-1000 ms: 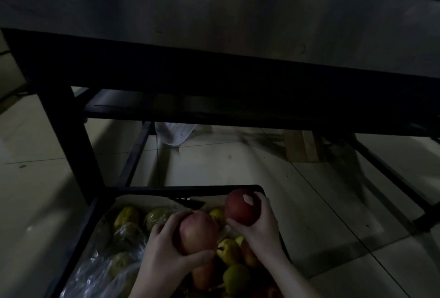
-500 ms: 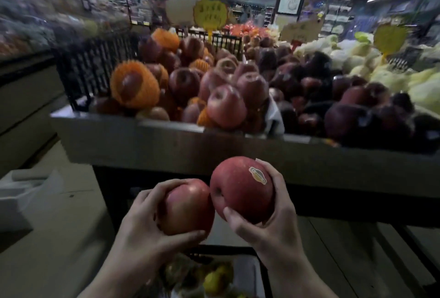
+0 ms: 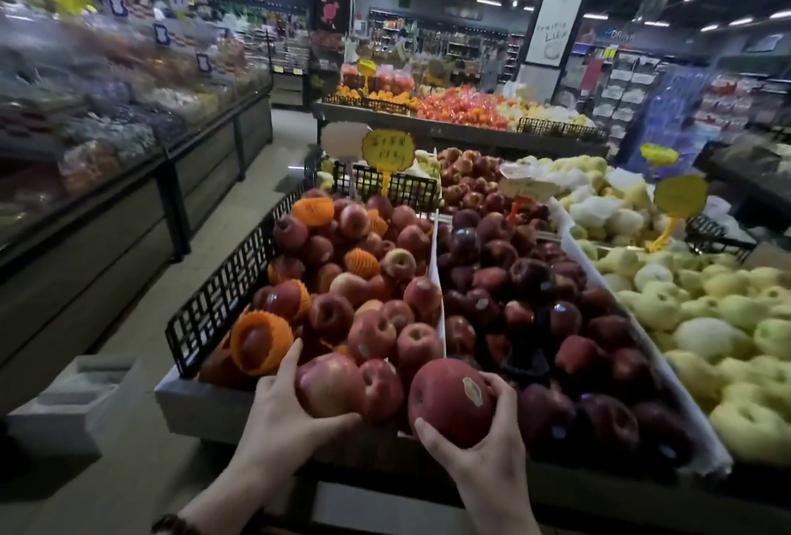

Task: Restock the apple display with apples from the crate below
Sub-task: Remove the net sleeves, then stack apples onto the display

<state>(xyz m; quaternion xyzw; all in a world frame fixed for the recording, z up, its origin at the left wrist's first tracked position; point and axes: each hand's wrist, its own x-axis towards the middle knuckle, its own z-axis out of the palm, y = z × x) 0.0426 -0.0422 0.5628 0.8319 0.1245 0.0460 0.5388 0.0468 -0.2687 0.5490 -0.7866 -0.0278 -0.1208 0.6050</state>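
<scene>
My left hand (image 3: 280, 414) grips a red apple (image 3: 327, 384) at the front edge of the apple display (image 3: 355, 290), a heap of red apples, some in orange foam nets. My right hand (image 3: 483, 444) holds a second red apple with a sticker (image 3: 449, 399) just in front of the white divider (image 3: 436, 269). Both held apples sit low at the display's near rim, the left one touching the pile. The crate below is out of view.
A black plastic fence (image 3: 222, 295) borders the display's left side. Darker red apples (image 3: 556, 312) fill the middle section, and pale green fruit (image 3: 706, 320) lies to the right. Yellow price signs (image 3: 387, 149) stand at the back. An aisle and chilled cases (image 3: 107, 175) run along the left.
Both hands have risen from the crate under the table to the display's front edge, each still holding its apple. The view has lifted from the floor to the shop.
</scene>
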